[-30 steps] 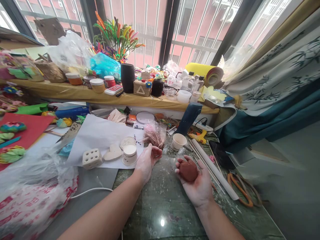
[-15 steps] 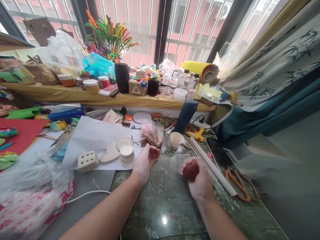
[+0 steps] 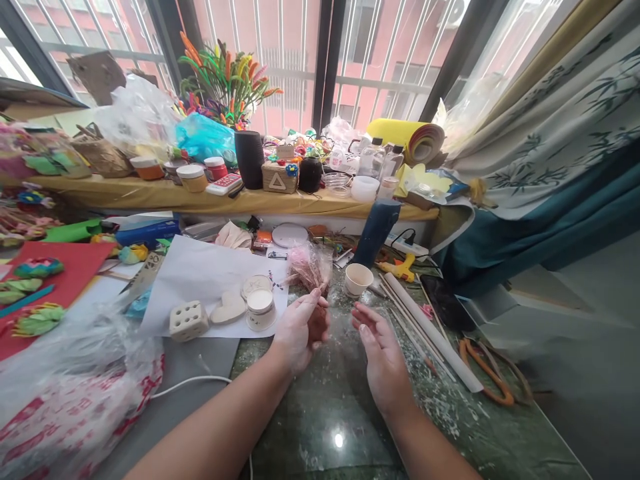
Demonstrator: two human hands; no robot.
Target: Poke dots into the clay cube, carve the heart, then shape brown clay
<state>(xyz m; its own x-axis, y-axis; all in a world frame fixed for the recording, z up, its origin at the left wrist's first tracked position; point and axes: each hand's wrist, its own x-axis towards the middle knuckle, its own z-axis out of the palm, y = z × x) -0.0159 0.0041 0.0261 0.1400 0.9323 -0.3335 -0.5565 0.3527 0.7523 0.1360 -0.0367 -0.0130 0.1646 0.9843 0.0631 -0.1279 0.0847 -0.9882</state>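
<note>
A lump of reddish-brown clay [image 3: 318, 324] sits in my left hand [image 3: 295, 333], its fingers curled round it and hiding part of it. To the right, apart from the clay, my right hand [image 3: 384, 357] holds nothing; its fingers are stretched and slightly bent, palm turned inward. Beyond the hands stand a small cream cup [image 3: 358, 280] and a clear plastic bag [image 3: 313, 267] with pink and brown stuff inside. Left of my left hand, a lidded white pot [image 3: 261, 311], a heart-shaped pale piece [image 3: 229, 307] and a big pale die [image 3: 189, 321] rest on white paper [image 3: 200, 273].
Thin sticks and a white tube [image 3: 433, 333] lie at the right, by orange-handled scissors [image 3: 487, 380] and a yellow glue gun [image 3: 400, 268]. A dark blue cylinder [image 3: 376, 232] leans behind. Crumpled plastic bags [image 3: 80, 400] fill the left. A crowded sill [image 3: 280, 200] runs along the window.
The clay has passed from my right hand to my left. My right hand has opened, and the left fingers have closed round the clay. The view has shifted slightly.
</note>
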